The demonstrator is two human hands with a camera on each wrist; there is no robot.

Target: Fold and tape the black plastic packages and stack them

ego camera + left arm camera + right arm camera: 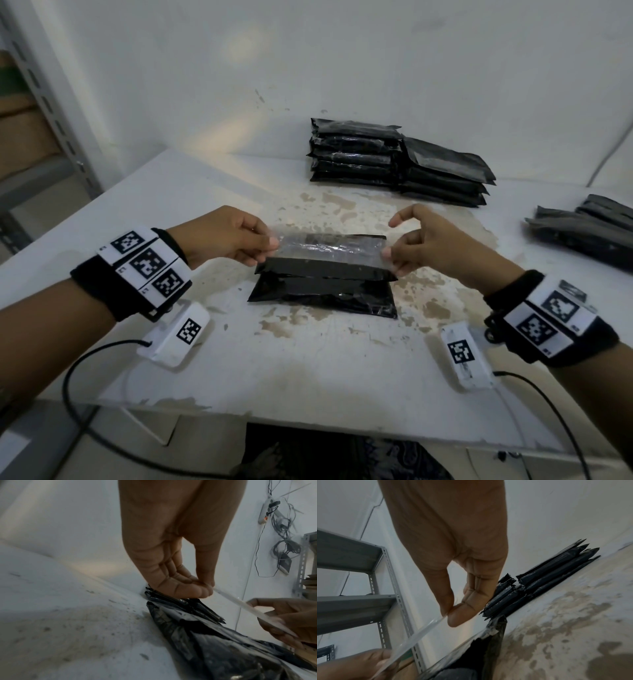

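White, stained tabletop (308,370). At its far edge, stacked black packages (394,161); at centre, folded black package (322,291). Just above that package, clear tape strip (329,248) stretched taut: left hand (219,236) pinching one end, right hand (442,246) pinching the other, fingers (202,592) closed on tape.

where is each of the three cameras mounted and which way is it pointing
Head: worn on the head, looking forward and down at the table; shows both forearms, left hand and right hand.
Left wrist: looks along the left hand across the black package toward the right hand.
Right wrist: looks along the right hand toward the left hand and a metal shelf.
Shared: all three show the clear tape strip pinched between both hands.
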